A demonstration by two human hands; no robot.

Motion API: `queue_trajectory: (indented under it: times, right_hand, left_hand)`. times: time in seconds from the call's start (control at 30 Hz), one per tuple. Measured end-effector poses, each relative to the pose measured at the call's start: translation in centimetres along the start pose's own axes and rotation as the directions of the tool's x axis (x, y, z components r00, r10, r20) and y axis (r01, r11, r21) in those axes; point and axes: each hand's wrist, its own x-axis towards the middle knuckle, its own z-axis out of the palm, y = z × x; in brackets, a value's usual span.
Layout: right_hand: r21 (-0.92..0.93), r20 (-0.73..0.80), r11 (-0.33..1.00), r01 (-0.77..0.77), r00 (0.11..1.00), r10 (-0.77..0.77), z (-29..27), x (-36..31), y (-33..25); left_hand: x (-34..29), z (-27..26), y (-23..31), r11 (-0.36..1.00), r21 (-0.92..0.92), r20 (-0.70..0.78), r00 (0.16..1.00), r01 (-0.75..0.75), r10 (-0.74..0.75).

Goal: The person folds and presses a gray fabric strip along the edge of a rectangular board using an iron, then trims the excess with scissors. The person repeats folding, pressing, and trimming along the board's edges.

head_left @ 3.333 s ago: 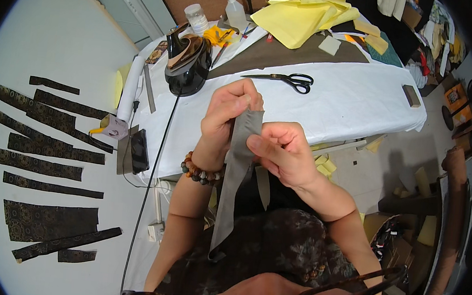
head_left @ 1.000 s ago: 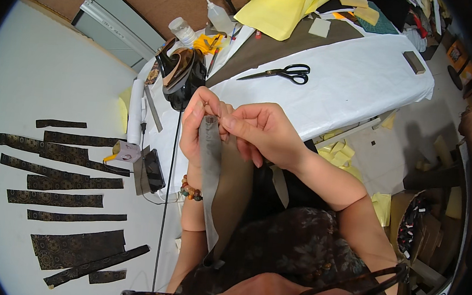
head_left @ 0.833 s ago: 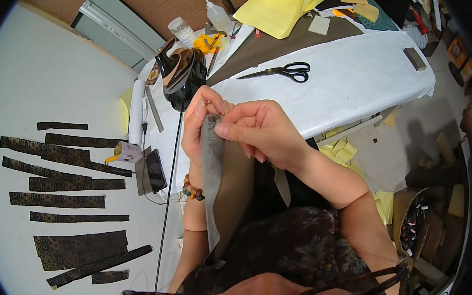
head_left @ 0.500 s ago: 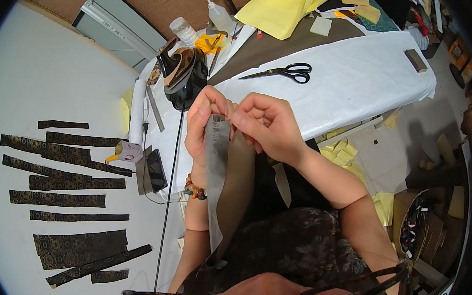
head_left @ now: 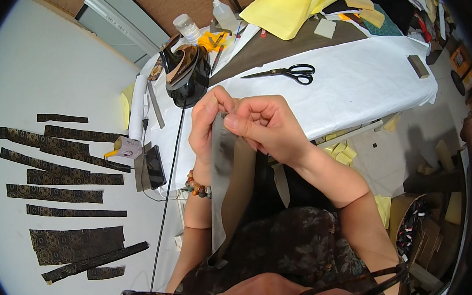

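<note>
A long grey-brown fabric strip [head_left: 222,180] hangs from my two hands toward my lap. Its top end is pinched by my left hand [head_left: 209,120], which wears a beaded bracelet [head_left: 196,185] at the wrist. Pressed against that same end, the thumb and fingers of my right hand [head_left: 263,124] are closed on the fabric too. My fingers hide the very edge, so I cannot see whether anything small is between them. Beyond my hands, black-handled scissors [head_left: 287,72] lie on the white-covered table [head_left: 360,77].
A black iron [head_left: 189,76] stands at the table's left, its cord running down past my left arm. Patterned dark fabric strips [head_left: 55,194] are on the white surface at left. Yellow sheets [head_left: 290,9], a bottle [head_left: 224,14] and a grey block [head_left: 418,67] rest on the table.
My right thumb has shifted slightly left and now covers the strip's top edge. Both hands stay close together on the fabric. The whole view has shifted a little.
</note>
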Motion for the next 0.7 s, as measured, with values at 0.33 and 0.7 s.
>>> queue_trajectory:
  times: [0.33,0.7]
  right_hand:
    - [-0.015,-0.041,0.992,-0.127,0.991,0.126,-0.4,0.1,-0.4]
    - [-0.308,-0.072,0.944,-0.117,0.992,0.099,-1.1,0.2,-0.8]
  left_hand:
    - [0.5,1.5,0.9,0.997,0.020,0.006,0.997,0.080,-0.080]
    - [0.8,1.1,0.7,0.994,0.050,0.044,0.994,0.099,-0.101]
